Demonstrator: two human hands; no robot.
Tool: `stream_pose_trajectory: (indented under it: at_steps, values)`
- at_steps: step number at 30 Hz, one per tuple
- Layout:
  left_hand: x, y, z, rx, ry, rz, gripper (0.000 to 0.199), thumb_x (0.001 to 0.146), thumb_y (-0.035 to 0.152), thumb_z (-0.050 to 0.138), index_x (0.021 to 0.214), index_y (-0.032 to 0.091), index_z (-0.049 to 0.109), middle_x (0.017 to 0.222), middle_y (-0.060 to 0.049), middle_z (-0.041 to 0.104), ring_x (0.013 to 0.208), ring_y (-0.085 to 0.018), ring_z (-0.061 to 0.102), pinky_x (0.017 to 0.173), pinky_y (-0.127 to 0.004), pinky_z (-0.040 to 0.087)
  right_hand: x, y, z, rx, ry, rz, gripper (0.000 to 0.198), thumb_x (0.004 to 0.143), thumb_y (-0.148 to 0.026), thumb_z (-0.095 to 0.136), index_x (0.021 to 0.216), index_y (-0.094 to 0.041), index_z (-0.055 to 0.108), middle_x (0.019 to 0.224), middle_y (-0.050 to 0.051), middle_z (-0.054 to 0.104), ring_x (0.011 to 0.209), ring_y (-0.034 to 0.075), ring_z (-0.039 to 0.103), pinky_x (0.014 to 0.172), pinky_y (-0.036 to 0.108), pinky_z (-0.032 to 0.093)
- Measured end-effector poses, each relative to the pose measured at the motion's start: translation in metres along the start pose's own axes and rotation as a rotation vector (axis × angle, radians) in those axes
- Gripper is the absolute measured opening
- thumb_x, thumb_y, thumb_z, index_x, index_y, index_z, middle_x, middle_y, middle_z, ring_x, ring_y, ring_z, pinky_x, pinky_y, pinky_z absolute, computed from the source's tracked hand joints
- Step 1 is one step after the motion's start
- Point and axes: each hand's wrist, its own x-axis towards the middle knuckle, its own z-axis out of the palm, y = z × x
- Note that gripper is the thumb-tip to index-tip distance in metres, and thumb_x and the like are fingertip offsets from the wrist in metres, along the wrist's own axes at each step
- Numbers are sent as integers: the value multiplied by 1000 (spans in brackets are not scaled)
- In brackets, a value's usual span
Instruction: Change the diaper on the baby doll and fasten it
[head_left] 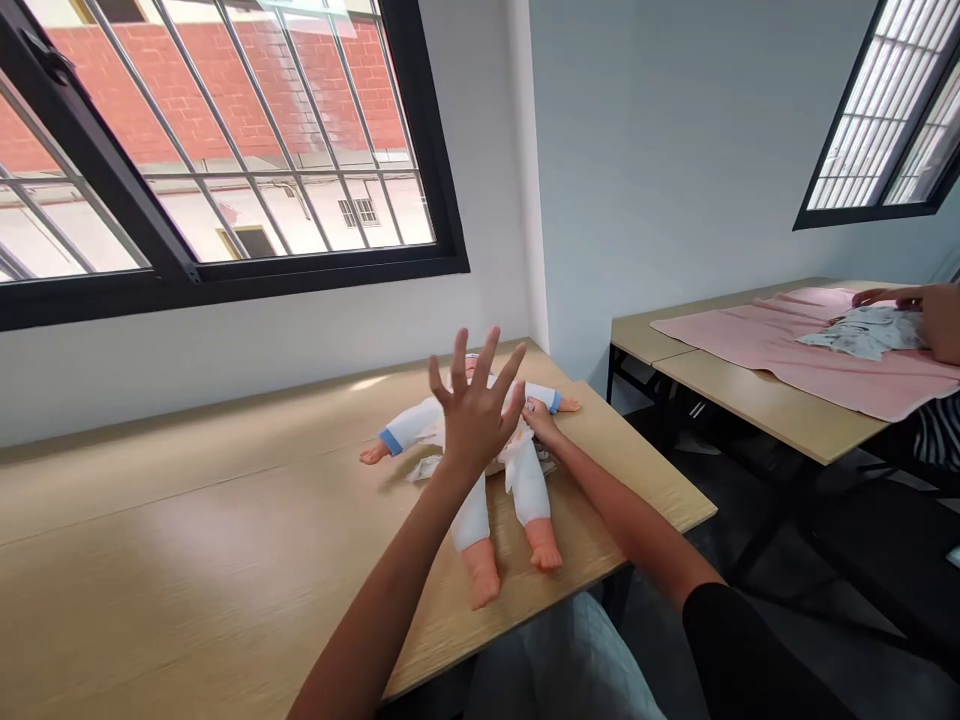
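Note:
A baby doll (474, 515) in white clothing with blue cuffs lies on its back on the table, its bare feet toward me. My left hand (480, 420) is raised over the doll's torso with the fingers spread wide and nothing held. It hides much of the doll's chest and part of its head. At the doll's side, near the waist, my right hand (540, 420) is closed in a pinch. What lies between its fingertips is too small to make out. Some thin white material (424, 468) sticks out beside the doll's hip.
The wooden table (225, 560) reaches far to my left, under a barred window (247, 130). Its right edge is close to the doll. Across a gap, another table holds a pink cloth (757, 340), where another person's hands (941, 310) touch a patterned white garment (870, 330).

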Motion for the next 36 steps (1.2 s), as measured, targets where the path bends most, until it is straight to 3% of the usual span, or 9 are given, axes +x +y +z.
stream_pose_trajectory:
  at_steps: [2, 5, 8, 36]
  values:
    - [-7, -8, 30, 49, -146, -14, 45, 93, 41, 39, 135, 31, 49, 150, -5, 38, 142, -32, 20, 113, -60, 7, 1, 2, 0, 20, -5, 13, 38, 67, -55, 56, 77, -19, 51, 65, 0, 55, 65, 18, 51, 61, 31, 43]
    - [-26, -23, 68, 97, -391, -79, 45, 92, 46, 38, 128, 27, 57, 145, -11, 44, 135, -36, 35, 107, -62, 22, 4, 7, 1, -4, 6, 15, 34, 68, -53, 57, 75, -20, 52, 65, 0, 56, 67, 18, 52, 62, 30, 44]
    - [-42, -32, 84, 131, -499, -133, 47, 92, 48, 35, 125, 25, 60, 140, -14, 50, 128, -38, 44, 100, -60, 33, 7, 12, 1, -39, 12, -9, 30, 69, -50, 58, 72, -21, 51, 65, 0, 56, 67, 18, 52, 62, 30, 44]
    - [-48, -31, 80, 155, -492, -127, 48, 93, 45, 34, 128, 23, 58, 139, -14, 51, 127, -38, 44, 99, -56, 35, 1, 9, 2, -58, 18, 20, 35, 70, -54, 59, 74, -20, 54, 66, 1, 59, 68, 19, 53, 61, 30, 43]
